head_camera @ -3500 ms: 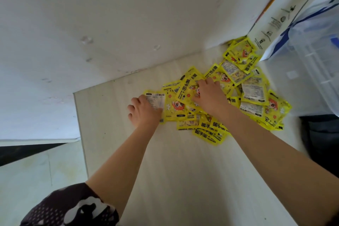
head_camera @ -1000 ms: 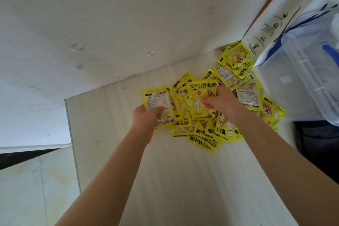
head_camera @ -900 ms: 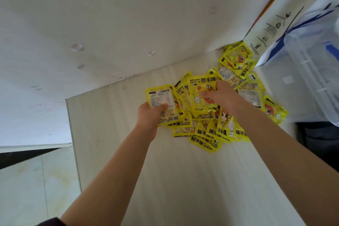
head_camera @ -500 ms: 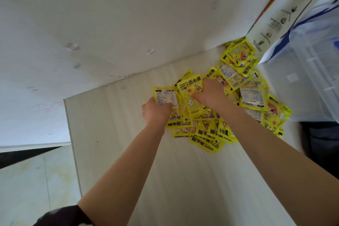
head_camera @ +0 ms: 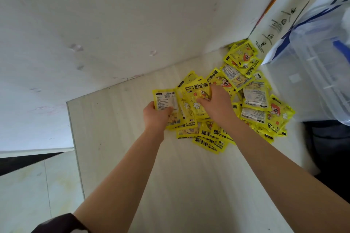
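Observation:
A heap of several yellow hand-warmer packets (head_camera: 253, 98) lies on the pale wooden table (head_camera: 189, 185) against the white wall. My left hand (head_camera: 156, 116) grips a small stack of packets (head_camera: 166, 100), thumb on the top one's printed back. My right hand (head_camera: 217, 105) pinches another yellow packet (head_camera: 197, 96) with flowers on it, held right beside the left hand's stack and overlapping it. More packets lie spread under both hands.
A white cardboard box (head_camera: 274, 24) leans at the back right corner. A clear plastic bin wrapped in a blue-printed bag (head_camera: 318, 62) stands on the right. The table's left edge (head_camera: 73, 147) drops to a tiled floor.
Both hands rose from the heap with packets. The right hand has carried its flowered packet leftward until it meets the stack in the left hand.

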{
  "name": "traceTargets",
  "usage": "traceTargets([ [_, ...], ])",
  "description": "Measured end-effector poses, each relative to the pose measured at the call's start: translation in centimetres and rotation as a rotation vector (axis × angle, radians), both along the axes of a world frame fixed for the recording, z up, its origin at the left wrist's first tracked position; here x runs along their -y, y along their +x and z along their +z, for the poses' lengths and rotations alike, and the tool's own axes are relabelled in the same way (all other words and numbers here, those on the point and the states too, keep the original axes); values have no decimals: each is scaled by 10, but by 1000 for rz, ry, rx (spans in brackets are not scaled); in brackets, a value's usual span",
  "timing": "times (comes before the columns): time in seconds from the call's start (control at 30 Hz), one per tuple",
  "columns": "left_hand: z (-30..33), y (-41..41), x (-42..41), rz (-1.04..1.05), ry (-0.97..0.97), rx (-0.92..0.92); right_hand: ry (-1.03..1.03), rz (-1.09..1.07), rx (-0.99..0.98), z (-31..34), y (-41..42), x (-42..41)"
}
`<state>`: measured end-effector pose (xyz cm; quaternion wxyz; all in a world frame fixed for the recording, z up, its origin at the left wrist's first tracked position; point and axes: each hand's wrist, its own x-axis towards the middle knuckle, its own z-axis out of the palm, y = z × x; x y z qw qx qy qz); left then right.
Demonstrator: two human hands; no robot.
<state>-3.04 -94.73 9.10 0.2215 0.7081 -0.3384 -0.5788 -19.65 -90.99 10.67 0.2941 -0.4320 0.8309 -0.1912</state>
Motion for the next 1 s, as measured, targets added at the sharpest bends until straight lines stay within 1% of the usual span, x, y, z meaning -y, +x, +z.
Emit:
traceTargets([
  [0.23,9,31,-21,91,8,-80,-127,-136,58,22,5,-35],
  [0.43,28,58,-63,117,10,-243,-216,-263,240,45,16,-91],
  [0.5,33,66,-80,98,26,-288,-210,-314,315,46,21,-110],
  [0.63,37,81,-115,46,69,-341,-203,-493,575,44,36,-152],
  [0.73,36,92,-137,-21,91,-354,-175,-620,723,37,50,-183],
  [0.83,35,102,-152,-79,96,-357,-161,-681,797,32,64,-211],
  [1.0,32,117,-167,-216,106,-341,-175,-768,847,26,97,-246],
])
